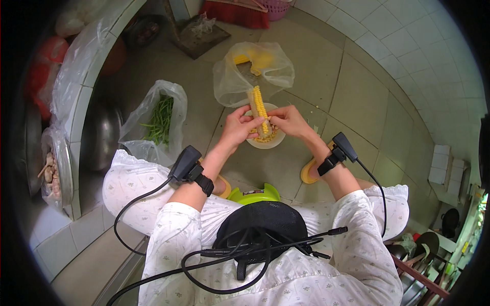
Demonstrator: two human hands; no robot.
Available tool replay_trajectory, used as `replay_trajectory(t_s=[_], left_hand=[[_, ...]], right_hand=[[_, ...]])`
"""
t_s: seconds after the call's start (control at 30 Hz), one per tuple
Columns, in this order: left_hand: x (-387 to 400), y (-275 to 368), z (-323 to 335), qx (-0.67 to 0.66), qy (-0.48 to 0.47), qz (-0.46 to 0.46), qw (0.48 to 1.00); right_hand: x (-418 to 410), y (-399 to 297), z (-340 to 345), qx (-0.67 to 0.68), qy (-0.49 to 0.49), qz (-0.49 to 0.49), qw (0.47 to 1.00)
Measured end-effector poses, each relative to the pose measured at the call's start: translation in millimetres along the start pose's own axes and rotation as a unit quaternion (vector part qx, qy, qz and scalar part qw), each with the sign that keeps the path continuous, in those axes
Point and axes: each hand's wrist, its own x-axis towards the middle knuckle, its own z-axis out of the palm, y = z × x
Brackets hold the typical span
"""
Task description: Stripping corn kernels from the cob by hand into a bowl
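Note:
My left hand (242,126) grips a partly stripped corn cob (258,103), tilted over a white bowl (281,137). Rows of yellow kernels stay along one side of the cob, while its left side is bare. The fingertips of my right hand (288,119) are pinched at the cob's lower right side; whether a kernel sits between them is too small to tell. Loose kernels (264,140) lie in the bowl. Just beyond it, a clear plastic bag (226,86) on the floor contains more yellow corn (264,59).
Left of the bowl, an open plastic bag holds green vegetables (160,118). A dustpan (203,38) and red broom (237,14) stand at the back. Metal basins (101,134) sit by the left tiled ledge. Black cables (229,252) cross my lap, above a green stool (254,194).

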Motion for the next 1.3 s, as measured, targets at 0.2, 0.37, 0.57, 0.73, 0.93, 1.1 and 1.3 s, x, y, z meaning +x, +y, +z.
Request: replay_trajectory(t_s=[0.2,0.37,0.57,0.73,0.93,1.1,1.3], left_hand=[[6.4,-8.2,-5.8,-0.012,0.023,0.013,1.0],[2.3,-5.8,-5.9,-0.015,0.017,0.022,1.0],[1.3,-6.3,-5.0,0.005,-0.02,0.047,0.999],[1.5,-13.4,1.1,0.049,-0.001,0.092,0.995],[4.8,-19.5,4.0,0.076,0.009,0.108,0.991],[13.1,-27.5,-2.8,0.078,0.034,0.135,0.987],[3.6,-13.0,4.4,0.099,0.001,0.118,0.988]], right_hand=[[1.1,-1.9,2.3,-0.049,0.005,-0.057,0.997],[-3.6,-22.6,3.1,0.031,-0.029,-0.022,0.999],[-3.0,-26.7,-0.2,0.059,-0.048,0.01,0.997],[-2.6,-24.9,8.6,-0.059,0.014,-0.053,0.997],[-1.6,-17.3,7.9,-0.117,0.07,-0.058,0.989],[0.6,-25.2,6.8,-0.016,0.008,-0.061,0.998],[-2.5,-27.0,3.1,0.03,0.009,-0.006,0.999]])
